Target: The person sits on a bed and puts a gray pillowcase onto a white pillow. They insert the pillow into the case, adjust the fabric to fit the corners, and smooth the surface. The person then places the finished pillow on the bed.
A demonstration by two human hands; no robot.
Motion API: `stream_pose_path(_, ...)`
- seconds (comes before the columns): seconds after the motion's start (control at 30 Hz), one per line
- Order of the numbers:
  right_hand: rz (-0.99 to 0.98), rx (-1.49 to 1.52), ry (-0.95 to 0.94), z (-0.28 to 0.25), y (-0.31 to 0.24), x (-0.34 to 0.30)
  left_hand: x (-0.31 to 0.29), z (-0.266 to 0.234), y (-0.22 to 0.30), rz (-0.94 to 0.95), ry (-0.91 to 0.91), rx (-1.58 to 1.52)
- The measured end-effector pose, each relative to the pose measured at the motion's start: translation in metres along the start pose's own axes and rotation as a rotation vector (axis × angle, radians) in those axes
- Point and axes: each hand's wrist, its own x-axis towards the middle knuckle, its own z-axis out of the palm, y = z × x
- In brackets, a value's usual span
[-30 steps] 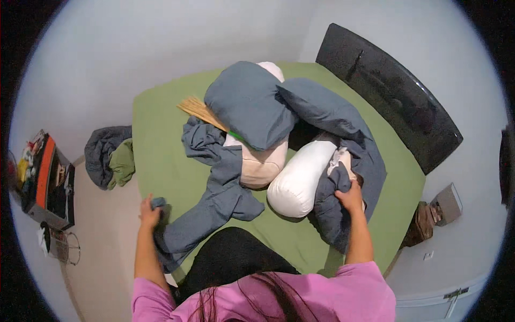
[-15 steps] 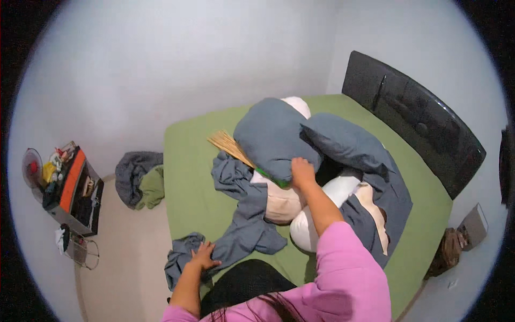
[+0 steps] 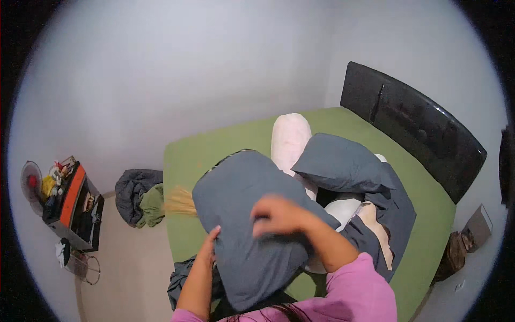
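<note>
A large pillow in a grey-blue case lies tilted in front of me, close to my body. My left hand grips its left edge, with some fingers hidden behind it. Above the middle of the pillow is my right hand, smeared by motion, its fingers seemingly bent; whether it touches the cloth is unclear. From behind the pillow's left side stick the straw-coloured bristles of a broom. Another grey-blue pillow rests to the right, beside a pale pink bolster. Crumpled grey cloth shows under my left forearm.
All this is on a bed with a green sheet and a black headboard at the right. Grey and green bedding lies on the floor at left, near a cluttered cabinet and a fan. Walls stand behind.
The near grey-blue pillow has come toward me and left, now covering most of the crumpled cloth. My left hand went from the cloth to its edge. The broom shifted left; more bolster shows.
</note>
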Motion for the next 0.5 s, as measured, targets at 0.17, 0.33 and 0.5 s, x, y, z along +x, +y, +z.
stream_pose_path(0.17,1.03,-0.209,0.317,0.029,0.125,-0.047,-0.024,0.024,-0.027,0.111,0.308,0.283)
stream_pose_path(0.33,0.526,-0.126,0.813,-0.018,0.041,0.005,-0.025,0.014,-0.012,0.294,0.155,0.16)
stream_pose_path(0.5,0.34,-0.689,1.29,-0.155,0.036,-0.008,-0.018,0.094,0.049,0.47,-0.117,0.297)
